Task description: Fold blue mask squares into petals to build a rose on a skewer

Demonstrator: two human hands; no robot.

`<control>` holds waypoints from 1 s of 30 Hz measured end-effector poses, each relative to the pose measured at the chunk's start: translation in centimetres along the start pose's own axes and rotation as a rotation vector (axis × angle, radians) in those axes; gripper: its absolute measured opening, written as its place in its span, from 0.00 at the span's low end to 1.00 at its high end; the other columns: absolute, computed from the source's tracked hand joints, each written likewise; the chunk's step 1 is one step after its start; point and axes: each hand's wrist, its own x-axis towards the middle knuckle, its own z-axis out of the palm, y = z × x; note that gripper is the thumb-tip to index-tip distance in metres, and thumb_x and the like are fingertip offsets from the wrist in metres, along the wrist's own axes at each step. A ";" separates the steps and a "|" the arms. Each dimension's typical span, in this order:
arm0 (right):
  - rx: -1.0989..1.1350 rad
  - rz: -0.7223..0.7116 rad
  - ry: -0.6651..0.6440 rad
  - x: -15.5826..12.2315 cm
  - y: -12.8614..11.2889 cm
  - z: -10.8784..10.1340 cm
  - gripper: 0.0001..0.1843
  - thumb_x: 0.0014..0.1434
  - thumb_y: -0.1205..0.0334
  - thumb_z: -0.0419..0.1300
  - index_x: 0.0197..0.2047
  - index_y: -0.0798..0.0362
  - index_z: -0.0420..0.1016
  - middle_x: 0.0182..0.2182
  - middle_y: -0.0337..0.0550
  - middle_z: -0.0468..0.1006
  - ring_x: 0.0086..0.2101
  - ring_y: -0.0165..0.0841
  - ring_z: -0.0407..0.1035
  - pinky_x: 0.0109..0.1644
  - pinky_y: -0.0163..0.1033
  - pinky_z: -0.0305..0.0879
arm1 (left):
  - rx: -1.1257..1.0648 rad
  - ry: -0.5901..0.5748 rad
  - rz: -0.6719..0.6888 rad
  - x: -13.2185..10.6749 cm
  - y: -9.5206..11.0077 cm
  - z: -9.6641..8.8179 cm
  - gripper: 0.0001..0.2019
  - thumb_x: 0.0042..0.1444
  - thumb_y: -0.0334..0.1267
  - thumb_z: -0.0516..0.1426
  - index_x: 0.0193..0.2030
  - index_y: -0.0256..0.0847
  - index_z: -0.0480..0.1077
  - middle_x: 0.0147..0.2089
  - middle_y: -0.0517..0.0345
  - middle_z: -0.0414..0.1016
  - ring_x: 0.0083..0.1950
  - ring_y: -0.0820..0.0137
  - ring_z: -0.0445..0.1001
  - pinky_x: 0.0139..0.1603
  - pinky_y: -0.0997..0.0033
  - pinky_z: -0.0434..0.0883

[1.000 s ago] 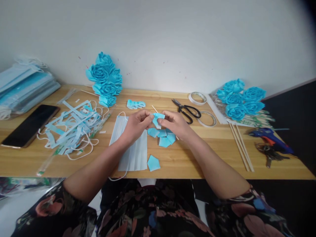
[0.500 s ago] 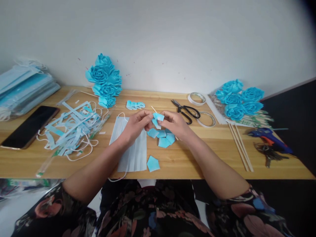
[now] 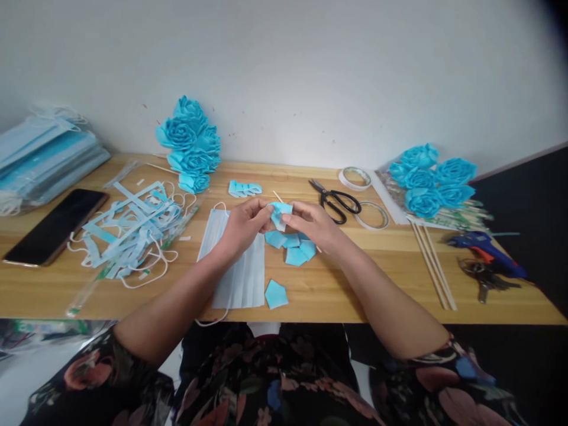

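Between my two hands is a blue petal piece (image 3: 280,213) of mask fabric, bent and pinched at its edges. My left hand (image 3: 246,228) grips its left side with thumb and fingers closed. On the other side, my right hand (image 3: 313,225) is closed on the right edge. A thin stick (image 3: 277,196) shows just behind the fabric; whether a hand touches it I cannot tell. Right below lie several loose blue pieces (image 3: 296,251), and a single five-sided piece (image 3: 277,294) sits nearer the table edge. A pleated face mask (image 3: 239,278) lies partly under my left forearm.
Black scissors (image 3: 331,198) and two tape rolls (image 3: 355,177) lie behind my right hand. Blue fabric roses (image 3: 189,145) stand at the back left, more roses (image 3: 430,180) at the right. Wooden sticks (image 3: 430,263), a glue gun (image 3: 486,251), cut strips (image 3: 133,228) and a phone (image 3: 55,226) flank me.
The petal piece has been turned and spread flatter between my fingers. My right thumb now presses on its lower right part. Things on the table stay where they were.
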 end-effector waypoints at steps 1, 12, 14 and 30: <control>-0.005 -0.002 0.012 0.0 0.0 0.0 0.16 0.57 0.48 0.61 0.30 0.52 0.69 0.24 0.34 0.65 0.27 0.28 0.60 0.31 0.34 0.55 | 0.007 -0.002 -0.001 0.0 0.0 0.0 0.15 0.56 0.45 0.59 0.24 0.39 0.65 0.20 0.63 0.66 0.23 0.77 0.63 0.26 0.75 0.63; -0.027 0.022 0.078 0.0 0.2 0.1 0.10 0.53 0.55 0.61 0.31 0.52 0.70 0.23 0.33 0.67 0.24 0.27 0.61 0.28 0.35 0.56 | -0.071 -0.121 -0.050 0.0 -0.4 0.2 0.14 0.52 0.48 0.63 0.31 0.39 0.68 0.21 0.64 0.68 0.23 0.76 0.64 0.27 0.75 0.64; -0.026 0.014 0.090 0.0 0.2 0.0 0.09 0.52 0.55 0.61 0.32 0.52 0.70 0.23 0.34 0.68 0.24 0.28 0.61 0.29 0.35 0.57 | -0.119 -0.152 -0.068 -0.1 -0.2 0.2 0.13 0.53 0.47 0.62 0.33 0.39 0.68 0.22 0.63 0.69 0.24 0.76 0.65 0.28 0.74 0.66; 0.111 0.036 0.073 0.0 0.2 0.0 0.14 0.56 0.50 0.62 0.35 0.54 0.75 0.26 0.36 0.73 0.30 0.30 0.67 0.37 0.37 0.63 | -0.054 -0.094 -0.106 0.2 -0.4 0.1 0.14 0.50 0.45 0.61 0.24 0.39 0.64 0.21 0.62 0.68 0.24 0.77 0.65 0.28 0.75 0.65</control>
